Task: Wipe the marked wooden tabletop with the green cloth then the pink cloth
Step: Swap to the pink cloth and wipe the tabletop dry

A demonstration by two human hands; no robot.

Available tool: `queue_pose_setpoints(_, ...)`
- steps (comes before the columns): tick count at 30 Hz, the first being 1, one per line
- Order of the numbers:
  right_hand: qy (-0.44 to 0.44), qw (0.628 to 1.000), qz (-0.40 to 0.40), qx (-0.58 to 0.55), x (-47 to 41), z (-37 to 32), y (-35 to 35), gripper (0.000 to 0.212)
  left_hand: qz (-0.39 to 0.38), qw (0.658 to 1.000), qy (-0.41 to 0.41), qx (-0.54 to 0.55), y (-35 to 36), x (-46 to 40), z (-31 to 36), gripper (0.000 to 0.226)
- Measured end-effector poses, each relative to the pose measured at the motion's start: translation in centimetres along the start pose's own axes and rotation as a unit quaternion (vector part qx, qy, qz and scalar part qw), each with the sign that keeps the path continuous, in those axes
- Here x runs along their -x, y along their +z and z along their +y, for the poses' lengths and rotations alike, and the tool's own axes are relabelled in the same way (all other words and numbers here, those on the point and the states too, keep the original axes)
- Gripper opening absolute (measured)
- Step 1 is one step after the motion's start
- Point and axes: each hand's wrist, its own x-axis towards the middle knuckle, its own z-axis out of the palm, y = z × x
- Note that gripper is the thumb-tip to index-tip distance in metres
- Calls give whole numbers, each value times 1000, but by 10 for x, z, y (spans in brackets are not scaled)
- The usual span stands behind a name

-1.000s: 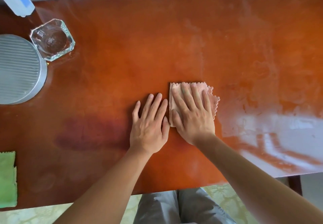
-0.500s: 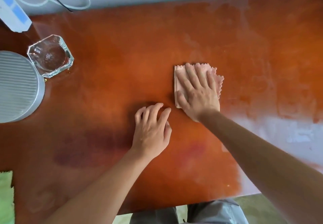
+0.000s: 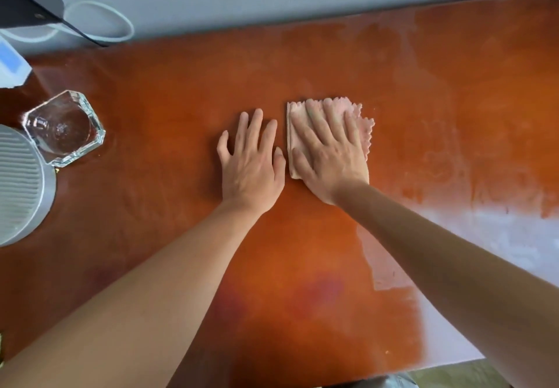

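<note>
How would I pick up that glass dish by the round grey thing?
Probably grip the glass dish by its thick rim, coming from above on the right side: it stands upright and open, and the round grey thing crowds its left.

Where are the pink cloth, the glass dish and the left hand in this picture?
pink cloth (image 3: 364, 124): head view, on its bare frilled right edge beside the fingers.
glass dish (image 3: 63, 127): head view, on the middle of its bowl.
left hand (image 3: 249, 165): head view, on the back of the hand.
</note>
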Motion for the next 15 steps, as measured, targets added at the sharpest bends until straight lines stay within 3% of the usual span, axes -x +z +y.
queue_pose_setpoints(8, -3, 1000, 2, -14, -2, -6, -1, 67, 32, 999, 8, -6, 6, 5, -2, 54)
queue_pose_setpoints(15, 9, 1000, 8, -10, -87, 1, -18, 69, 57, 998, 12, 2, 10, 4, -2, 53)
